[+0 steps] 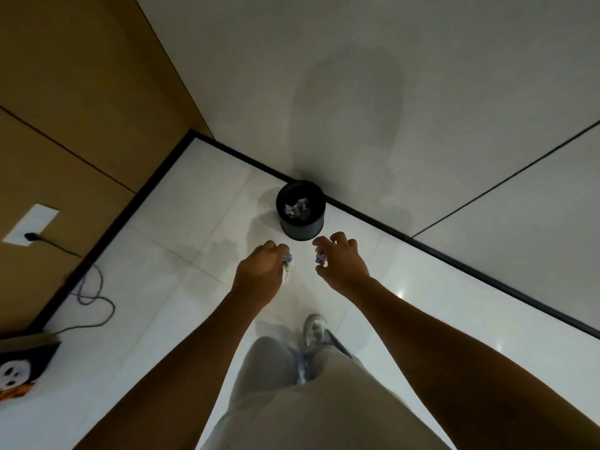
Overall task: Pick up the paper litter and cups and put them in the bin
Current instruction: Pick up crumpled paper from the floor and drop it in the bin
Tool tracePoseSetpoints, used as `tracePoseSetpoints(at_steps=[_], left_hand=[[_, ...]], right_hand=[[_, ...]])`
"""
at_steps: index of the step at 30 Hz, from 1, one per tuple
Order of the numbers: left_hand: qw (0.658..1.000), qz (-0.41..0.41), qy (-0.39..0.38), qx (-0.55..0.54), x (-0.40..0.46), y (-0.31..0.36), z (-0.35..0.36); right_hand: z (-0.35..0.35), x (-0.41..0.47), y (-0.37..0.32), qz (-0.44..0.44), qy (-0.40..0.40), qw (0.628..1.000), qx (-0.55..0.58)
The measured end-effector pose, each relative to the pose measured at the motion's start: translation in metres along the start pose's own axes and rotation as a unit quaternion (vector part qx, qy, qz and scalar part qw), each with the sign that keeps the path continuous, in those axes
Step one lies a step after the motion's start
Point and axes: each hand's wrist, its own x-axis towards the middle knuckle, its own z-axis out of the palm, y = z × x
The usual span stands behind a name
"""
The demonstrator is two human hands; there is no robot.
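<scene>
Crumpled paper [287,258] sat pinched in the curled fingers of the left hand [262,271]; the right hand [341,263] loosely cupped another paper wad [320,255] between thumb and fingers. Both hands hung near the black bin [300,210], which already contained paper scraps [297,207].

Brightness: we see a dim room, the glossy white tiled floor [168,287] its brightest part
Glare: small light spots gleam on the tiles at the right
Shadows: a soft grey shadow lies on the pale grey wall [350,102] above the round black bin [300,227]
Blur: the white sneaker [313,331] smears
Distortion: we note wall lines splaying wide at the edges
</scene>
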Motion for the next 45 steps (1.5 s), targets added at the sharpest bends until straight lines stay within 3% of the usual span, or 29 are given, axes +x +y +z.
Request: tracePoseSetpoints(at_steps=[6,18,29,38,45], left_hand=[[0.999,0.015,-0.029,0.012,0.094,-0.045,-0.03],[0.982,0.145,-0.111,0.05,0.293,-0.124,-0.064],[0.97,0.18,-0.156,0.051,0.376,-0.114,0.003],[0.966,0.154,-0.199,0.052,0.426,-0.101,0.09],[0.956,0.182,-0.212,0.09,0.433,-0.115,0.101]], right_hand=[[-0.017,0.084,-0.023,0.046,-0.001,0.999,0.011],[-0.014,0.241,-0.068,0.22,0.037,0.969,0.108],[0.009,0.284,-0.03,0.289,0.053,0.942,0.159],[0.061,0.305,0.01,0.326,0.067,0.922,0.2],[0.08,0.315,0.016,0.334,0.036,0.921,0.199]])
